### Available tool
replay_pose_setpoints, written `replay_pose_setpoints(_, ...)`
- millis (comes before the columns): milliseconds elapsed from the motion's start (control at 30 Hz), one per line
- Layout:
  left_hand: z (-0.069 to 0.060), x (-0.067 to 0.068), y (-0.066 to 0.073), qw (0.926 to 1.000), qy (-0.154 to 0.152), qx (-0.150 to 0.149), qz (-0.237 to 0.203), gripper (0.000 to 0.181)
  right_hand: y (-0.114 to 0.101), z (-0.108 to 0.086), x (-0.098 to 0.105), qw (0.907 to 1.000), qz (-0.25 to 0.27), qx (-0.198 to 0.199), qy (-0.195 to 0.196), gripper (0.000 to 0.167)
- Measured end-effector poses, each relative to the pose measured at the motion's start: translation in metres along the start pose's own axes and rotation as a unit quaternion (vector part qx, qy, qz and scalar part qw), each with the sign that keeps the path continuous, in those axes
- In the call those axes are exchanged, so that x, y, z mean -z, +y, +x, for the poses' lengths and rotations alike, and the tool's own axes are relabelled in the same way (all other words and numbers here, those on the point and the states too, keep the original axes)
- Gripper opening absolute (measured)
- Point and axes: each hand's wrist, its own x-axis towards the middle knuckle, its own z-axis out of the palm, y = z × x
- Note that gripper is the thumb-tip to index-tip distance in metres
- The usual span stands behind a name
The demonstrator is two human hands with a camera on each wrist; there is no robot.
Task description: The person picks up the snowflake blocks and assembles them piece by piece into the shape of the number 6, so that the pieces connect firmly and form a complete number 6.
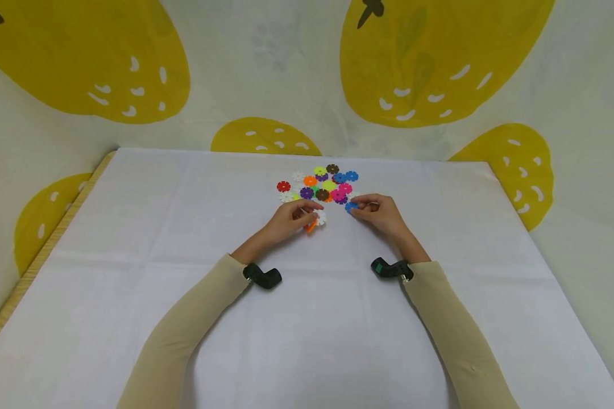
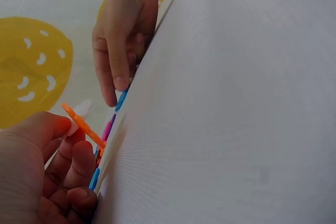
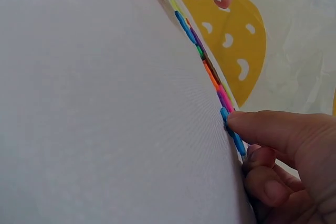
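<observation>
A white disc (image 1: 320, 217) and an orange disc (image 1: 311, 226), both flat with notched rims, are together in the left hand (image 1: 289, 220), just on the near side of a loose cluster of similar discs. The two meet at an angle, the orange one seen nearly edge-on from the head; whether their notches are locked together cannot be made out. The left hand pinches the pair between thumb and fingers, and the left wrist view shows them raised off the worktop (image 1: 317, 329).

The right hand (image 1: 384, 215) has thumb and fingers closed on a blue disc (image 1: 350, 208) at the near right edge of the cluster. In the right wrist view the thumb presses against this disc, which is down at the level of the worktop.

The cluster lies between and beyond the hands, many of its discs touching or overlapping. A red disc (image 1: 283, 186) sits at its left side, a brown disc (image 1: 332, 168) at the far edge, a purple disc (image 1: 306, 193) near the middle and a pink disc (image 1: 339, 195) toward the right hand.

A white cloth covers the worktop, with a strip of wooden edge (image 1: 51, 250) showing along the left. Beige sleeves (image 1: 184, 324) cover both forearms, and a black wrist camera (image 1: 262, 276) is worn at each wrist. Behind the worktop hangs a pale backdrop (image 1: 297, 74) printed with big yellow fruit (image 1: 440, 62) bearing small white marks.
</observation>
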Motion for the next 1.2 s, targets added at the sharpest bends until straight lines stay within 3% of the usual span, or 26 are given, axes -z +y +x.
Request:
replay_pose_setpoints(267, -0.001, -0.001, -0.001, 0.9999, -0.003, 0.010, -0.001, 0.028, 0.003, 0.000, 0.000, 0.9987, -0.043, 0.027, 0.004, 0.035)
replay_pose_setpoints(500, -0.001, 0.000, 0.001, 0.9998, -0.002, 0.016, -0.009, 0.028, 0.004, 0.001, -0.001, 0.9995, -0.015, 0.028, 0.003, 0.035)
replay_pose_setpoints(733, -0.001, 0.000, 0.002, 0.9980, -0.009, 0.038, -0.050, 0.029, 0.002, 0.001, -0.002, 0.9992, -0.008, 0.040, 0.003, 0.030)
replay_pose_setpoints(1000, 0.001, -0.001, 0.000, 0.9966, -0.008, 0.036, -0.074, 0.033, -0.005, 0.000, -0.007, 0.9956, 0.081, 0.028, -0.037, 0.031)
replay_pose_setpoints(1200, 0.002, -0.001, 0.001, 0.9954, -0.004, 0.038, -0.088, 0.032, -0.012, -0.003, -0.016, 0.9912, 0.109, 0.013, -0.074, 0.032)
